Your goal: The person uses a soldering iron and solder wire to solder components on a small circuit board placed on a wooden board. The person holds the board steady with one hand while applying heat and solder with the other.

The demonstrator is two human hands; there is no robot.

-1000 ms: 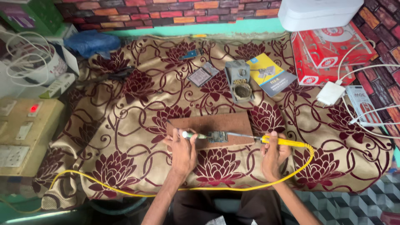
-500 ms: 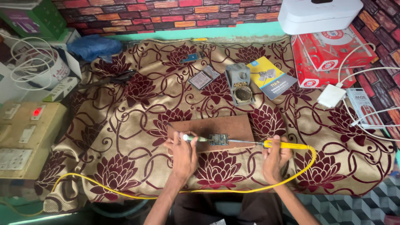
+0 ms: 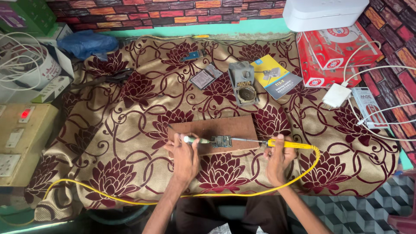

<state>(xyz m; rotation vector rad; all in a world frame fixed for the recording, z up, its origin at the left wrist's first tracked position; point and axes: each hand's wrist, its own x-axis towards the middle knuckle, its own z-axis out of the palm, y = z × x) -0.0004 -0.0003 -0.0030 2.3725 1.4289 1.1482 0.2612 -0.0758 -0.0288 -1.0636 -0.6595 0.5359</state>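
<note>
Head view: your right hand (image 3: 279, 158), lower centre-right of frame, is wrapped round the yellow handle of a soldering iron (image 3: 277, 142), whose thin metal shaft runs left toward a small circuit board (image 3: 221, 141); whether the tip actually touches the board is too fine to tell. Your left hand (image 3: 185, 155), lower centre, fingers closed on a slim white-green tool (image 3: 195, 140) that lies horizontal, its end right beside the board's left edge. Hands well apart, board btwn them. Board sits on a brown wooden block (image 3: 212, 128) at mid-frame, near the block's lower edge. Block rests on a beige cloth w/ dark red flowers (image 3: 143, 108) covering the work surface. Iron's yellow cord (image 3: 173, 197) loops down from the handle, sweeps along the bottom of the frame and off to lower left. Above the block, centre frame: grey iron stand w/ brass wool (image 3: 243, 82), a yellow-blue booklet (image 3: 275, 77) just right of it, a small flat packet (image 3: 206, 78) to its left. Upper right: red box (image 3: 338, 56) w/ a white case (image 3: 325, 13) above it; white charger (image 3: 337, 95) w/ white cables at right edge. Upper left: blue bag (image 3: 89, 43). Left edge: wooden switchboard w/ red lit indicator (image 3: 21, 130).
</note>
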